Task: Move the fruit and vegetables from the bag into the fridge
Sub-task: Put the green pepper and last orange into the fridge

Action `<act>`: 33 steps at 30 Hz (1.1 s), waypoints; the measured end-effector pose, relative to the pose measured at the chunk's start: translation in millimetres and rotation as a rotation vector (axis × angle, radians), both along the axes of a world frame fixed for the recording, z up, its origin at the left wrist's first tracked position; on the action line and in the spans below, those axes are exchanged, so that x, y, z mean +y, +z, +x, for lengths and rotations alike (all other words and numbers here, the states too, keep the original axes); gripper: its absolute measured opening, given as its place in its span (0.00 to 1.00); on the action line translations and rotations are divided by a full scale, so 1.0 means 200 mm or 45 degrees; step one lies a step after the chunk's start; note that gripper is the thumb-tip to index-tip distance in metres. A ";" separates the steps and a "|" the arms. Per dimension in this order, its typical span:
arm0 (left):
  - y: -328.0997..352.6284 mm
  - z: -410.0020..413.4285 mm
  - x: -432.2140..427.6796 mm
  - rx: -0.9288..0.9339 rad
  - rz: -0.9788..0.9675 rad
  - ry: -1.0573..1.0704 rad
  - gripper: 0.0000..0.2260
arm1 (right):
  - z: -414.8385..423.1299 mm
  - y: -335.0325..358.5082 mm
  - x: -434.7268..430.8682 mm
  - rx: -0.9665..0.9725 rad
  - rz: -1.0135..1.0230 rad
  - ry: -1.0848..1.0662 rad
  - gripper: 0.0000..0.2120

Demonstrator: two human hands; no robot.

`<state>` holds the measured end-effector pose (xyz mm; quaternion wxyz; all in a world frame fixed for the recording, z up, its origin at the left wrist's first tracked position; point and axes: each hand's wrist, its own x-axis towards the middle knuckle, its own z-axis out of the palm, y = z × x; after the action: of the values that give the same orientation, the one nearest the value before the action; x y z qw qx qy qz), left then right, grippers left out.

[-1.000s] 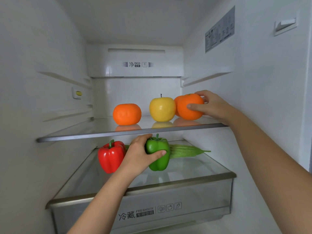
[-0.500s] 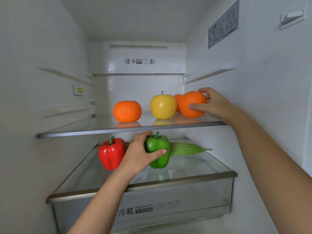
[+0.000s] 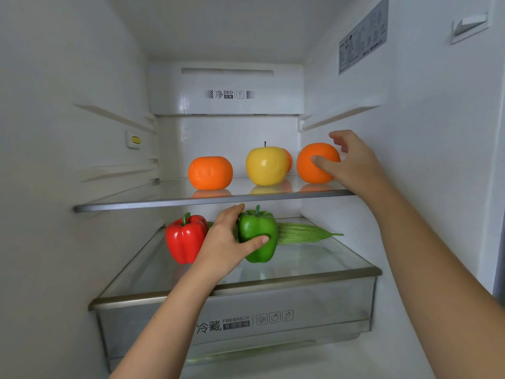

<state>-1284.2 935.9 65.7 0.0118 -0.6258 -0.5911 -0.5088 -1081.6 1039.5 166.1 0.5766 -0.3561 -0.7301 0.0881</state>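
Left hand [image 3: 226,242] grips green pepper [image 3: 258,233], thumb across its front, at lower shelf [image 3: 314,258]; contact with the glass unclear. Red pepper [image 3: 184,239] just beside, gourd [image 3: 303,232] behind. Right hand [image 3: 352,165] curls round right orange [image 3: 311,170] on upper shelf [image 3: 136,203]. Apple [image 3: 265,166] and left orange [image 3: 210,173] stand apart alongside.

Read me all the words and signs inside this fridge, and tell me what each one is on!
"净 DEO": on the white panel at the back; the tiny characters under DEO are too blurred to read.
"冷藏 FRESHBOX": on the front of the clear drawer; beside it are three little pictures, a leafy vegetable, an apple and a carrot.
Grey sticker on the right wall: print too small to read.
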 end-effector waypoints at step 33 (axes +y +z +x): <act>-0.60 0.29 -0.74 0.510 0.224 0.387 0.17 | 0.05 -0.96 -0.98 -0.546 0.353 -0.246 0.19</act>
<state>-1226.5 787.5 -55.2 0.2594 -0.6146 -0.6177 -0.4164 -1071.6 842.9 -26.4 0.4576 -0.3523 -0.8034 -0.1455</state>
